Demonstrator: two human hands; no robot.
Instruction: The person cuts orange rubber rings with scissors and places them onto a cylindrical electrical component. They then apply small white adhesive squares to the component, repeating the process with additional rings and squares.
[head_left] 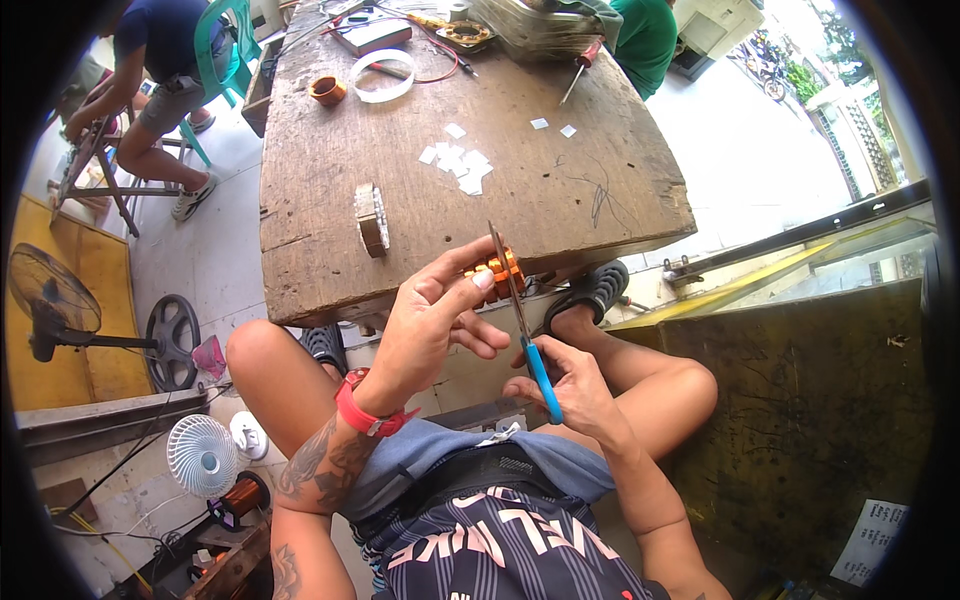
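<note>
My left hand [425, 315], with a red watch at the wrist, pinches a small copper-coloured wound coil [510, 266] just off the table's near edge. Its thumb and index finger press on the coil while the other fingers curl loosely. In my right hand [582, 392] is a pair of scissors [541, 378] with blue handles. The long blades point up and away, crossing in front of the coil. Whether the blades touch the coil I cannot tell. Part of the coil is hidden behind the blades and my left fingers.
On the wooden table [320, 180] lie white paper pieces [470, 165], a tape roll [371, 220], a white ring [383, 76], a copper coil [327, 91] and a red-handled screwdriver [580, 72]. A small fan [203, 455] stands lower left. Other people sit far left and beyond the table.
</note>
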